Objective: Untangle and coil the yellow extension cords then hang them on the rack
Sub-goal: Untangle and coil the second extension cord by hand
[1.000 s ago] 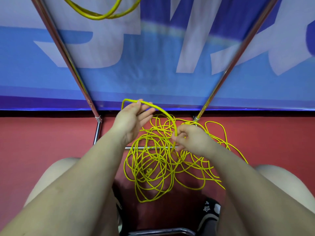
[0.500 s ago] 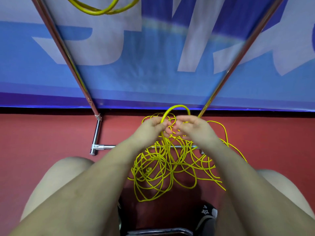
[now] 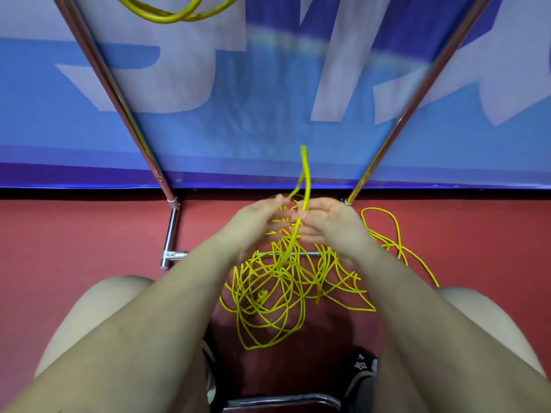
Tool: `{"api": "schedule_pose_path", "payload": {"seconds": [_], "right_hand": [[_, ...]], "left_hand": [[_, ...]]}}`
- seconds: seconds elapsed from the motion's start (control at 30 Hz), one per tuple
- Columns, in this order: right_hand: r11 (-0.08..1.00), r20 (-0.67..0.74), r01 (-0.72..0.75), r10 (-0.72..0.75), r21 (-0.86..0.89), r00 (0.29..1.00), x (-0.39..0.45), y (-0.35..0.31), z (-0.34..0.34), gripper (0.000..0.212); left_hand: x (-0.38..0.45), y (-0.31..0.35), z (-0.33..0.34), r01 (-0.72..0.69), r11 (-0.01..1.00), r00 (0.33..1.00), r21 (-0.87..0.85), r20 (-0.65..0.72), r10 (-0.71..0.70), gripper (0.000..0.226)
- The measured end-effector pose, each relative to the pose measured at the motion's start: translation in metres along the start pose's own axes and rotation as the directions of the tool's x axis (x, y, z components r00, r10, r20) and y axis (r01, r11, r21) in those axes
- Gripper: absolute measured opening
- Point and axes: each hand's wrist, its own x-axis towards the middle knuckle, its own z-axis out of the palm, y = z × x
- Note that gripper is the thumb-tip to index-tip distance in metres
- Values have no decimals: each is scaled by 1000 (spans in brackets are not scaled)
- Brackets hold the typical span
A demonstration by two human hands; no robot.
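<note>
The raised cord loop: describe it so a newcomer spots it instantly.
Start at the blue banner behind the rack. Below it, the left hand and right hand meet over the tangled cords. The raised loop alone sticks upward.

From my feed, both hands smear with motion blur: the left hand (image 3: 253,225) and right hand (image 3: 331,225) face each other, and I cannot tell which fingers actually pinch the raised yellow cord (image 3: 304,174). The coil (image 3: 176,13) at twelve o'clock is cut off by the top edge. Both rack poles (image 3: 119,93) run out of frame upward. My forearms hide parts of the tangle (image 3: 268,293). The shoe (image 3: 362,368) at six o'clock is mostly covered.
</note>
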Motion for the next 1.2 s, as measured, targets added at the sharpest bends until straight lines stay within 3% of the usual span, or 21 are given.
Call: {"api": "schedule_pose_path", "payload": {"seconds": [0.07, 0.17, 0.27, 0.4, 0.5, 0.57, 0.63, 0.7, 0.87, 0.97, 1.07, 1.13, 1.2], "right_hand": [[970, -78, -32, 52, 240, 996, 1, -5, -6, 7], [904, -166, -41, 123, 425, 978, 3, -6, -12, 6], [868, -185, -18, 126, 496, 975, 4, -6, -16, 5], [882, -122, -24, 92, 470, 988, 5, -6, -19, 5], [961, -20, -70, 78, 266, 997, 4, 0, -17, 27], [996, -4, -35, 35, -78, 999, 3, 7, -14, 32], [908, 28, 49, -41, -416, 999, 3, 16, -11, 32], [777, 78, 108, -76, -620, 994, 3, 23, -9, 33], [603, 147, 231, -186, -764, 971, 1, 26, -10, 32], [624, 144, 272, -248, -733, 958, 1, 24, -7, 22], [730, 85, 250, -255, -637, 963, 4, 23, -4, 14], [854, 16, 183, -201, -487, 980, 5, 18, -2, 12], [983, -47, 60, -69, -174, 996, 4, 10, -3, 15]], "left_hand": [[-4, -10, 7, 9, 994, 994, 108, 110, -21, 23], [-4, -16, 8, -74, 952, 988, 298, 149, 30, 14], [-3, -16, 5, -160, 858, 985, 489, 131, 109, 12], [-3, -12, 6, -204, 857, 979, 474, 91, 182, 14], [-3, -7, 4, -178, 909, 982, 376, 7, 189, 19], [-3, -4, 2, -162, 941, 983, 296, -32, 179, 18], [-4, 0, 2, -153, 967, 983, 203, -70, 171, 17], [-4, 4, 0, -134, 989, 982, 62, -125, 141, 17], [-3, 14, -5, -114, 960, 978, -254, -201, 63, 14], [-4, 18, -7, -123, 920, 977, -371, -206, 48, 14], [-4, 20, -8, -110, 910, 987, -401, -156, 50, 15], [-3, 18, -8, -82, 949, 989, -303, -141, 40, 16], [-3, 11, -6, -29, 994, 995, -103, -103, 18, 24]]}}
